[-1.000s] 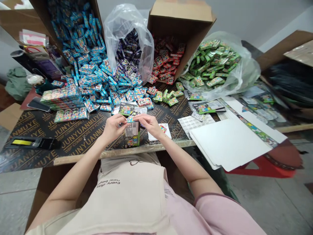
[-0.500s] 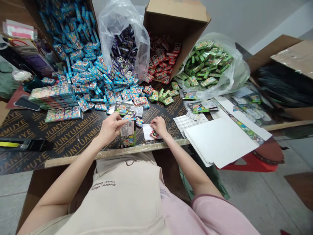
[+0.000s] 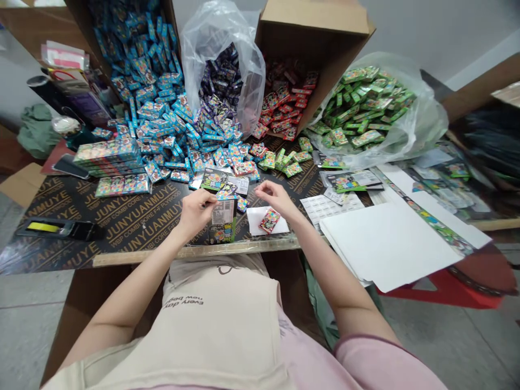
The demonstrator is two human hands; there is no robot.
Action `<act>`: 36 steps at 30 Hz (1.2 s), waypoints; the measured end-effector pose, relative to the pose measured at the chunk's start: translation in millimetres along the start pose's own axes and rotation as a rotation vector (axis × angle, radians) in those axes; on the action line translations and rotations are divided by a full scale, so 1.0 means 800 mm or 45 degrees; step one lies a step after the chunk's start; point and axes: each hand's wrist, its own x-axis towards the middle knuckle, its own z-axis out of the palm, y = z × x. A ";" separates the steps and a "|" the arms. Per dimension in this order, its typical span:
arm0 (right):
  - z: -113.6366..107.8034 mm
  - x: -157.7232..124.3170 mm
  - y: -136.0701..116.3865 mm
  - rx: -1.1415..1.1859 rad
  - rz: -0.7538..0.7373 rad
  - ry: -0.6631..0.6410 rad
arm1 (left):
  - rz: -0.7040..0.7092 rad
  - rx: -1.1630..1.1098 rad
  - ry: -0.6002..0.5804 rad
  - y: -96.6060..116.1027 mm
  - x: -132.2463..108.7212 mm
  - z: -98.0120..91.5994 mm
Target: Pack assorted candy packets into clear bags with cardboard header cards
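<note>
My left hand (image 3: 197,210) is closed on the top edge of a small upright display box (image 3: 222,223), which stands near the table's front edge with colourful packets showing in its open top. My right hand (image 3: 273,196) hovers to the right of the box with its fingers curled in a loose pinch, and nothing shows in them. Just below it a red packet (image 3: 269,220) lies on a white paper slip (image 3: 255,219). Behind the box are heaps of blue packets (image 3: 162,119), purple packets (image 3: 221,81), red packets (image 3: 284,100) and green packets (image 3: 361,103).
A stack of white sheets (image 3: 385,244) overhangs the table's right front edge above a red stool (image 3: 447,287). Stacked packs (image 3: 108,154) sit at left by a phone (image 3: 71,165). A black and yellow cutter (image 3: 52,228) lies far left. Sticker sheets (image 3: 325,205) lie right of the slip.
My right hand left the box, set the red packet on the white slip, then lifted off it toward the heaps. My left hand stayed on the box.
</note>
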 end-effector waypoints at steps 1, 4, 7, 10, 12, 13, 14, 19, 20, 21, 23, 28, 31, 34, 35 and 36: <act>0.004 0.005 -0.024 0.144 -0.046 -0.050 | -0.014 -0.007 0.010 0.001 0.000 -0.001; 0.021 0.016 -0.086 0.361 -0.120 -0.296 | -0.013 -0.017 -0.023 0.004 0.000 -0.004; 0.040 0.026 -0.116 0.333 -0.175 -0.523 | 0.034 -0.024 -0.045 0.007 -0.002 -0.009; 0.052 0.036 -0.119 0.289 -0.184 -0.614 | 0.087 -0.042 -0.021 0.010 -0.004 -0.009; 0.056 0.042 -0.114 0.268 -0.157 -0.634 | 0.080 -0.032 0.033 0.009 -0.005 -0.005; 0.057 0.044 -0.112 0.261 -0.136 -0.637 | 0.072 -0.017 0.069 0.007 -0.005 -0.003; 0.058 0.045 -0.109 0.260 -0.113 -0.636 | 0.066 0.000 0.106 0.006 -0.006 0.000; 0.073 0.039 -0.098 0.422 0.003 -0.517 | 0.132 0.150 0.152 0.002 -0.010 0.014; 0.076 0.037 -0.097 0.475 0.024 -0.478 | 0.160 0.193 0.133 0.003 -0.011 0.016; 0.077 0.036 -0.096 0.523 0.041 -0.442 | 0.192 0.237 0.111 0.005 -0.011 0.016; 0.071 0.034 -0.089 0.579 0.064 -0.380 | 0.247 0.312 0.070 0.008 -0.014 0.011; -0.005 0.026 -0.018 0.160 -0.024 0.100 | 0.019 0.457 0.125 -0.019 -0.035 -0.045; -0.052 0.002 0.055 -0.422 0.034 0.302 | -0.222 0.806 0.088 -0.057 -0.052 -0.085; -0.064 -0.025 0.115 -0.673 0.151 0.177 | -0.206 0.948 -0.213 -0.087 -0.063 -0.091; -0.062 -0.033 0.129 -0.710 0.160 0.145 | -0.157 0.909 -0.353 -0.093 -0.063 -0.083; -0.059 -0.039 0.138 -0.737 0.154 0.132 | -0.108 0.844 -0.498 -0.097 -0.063 -0.073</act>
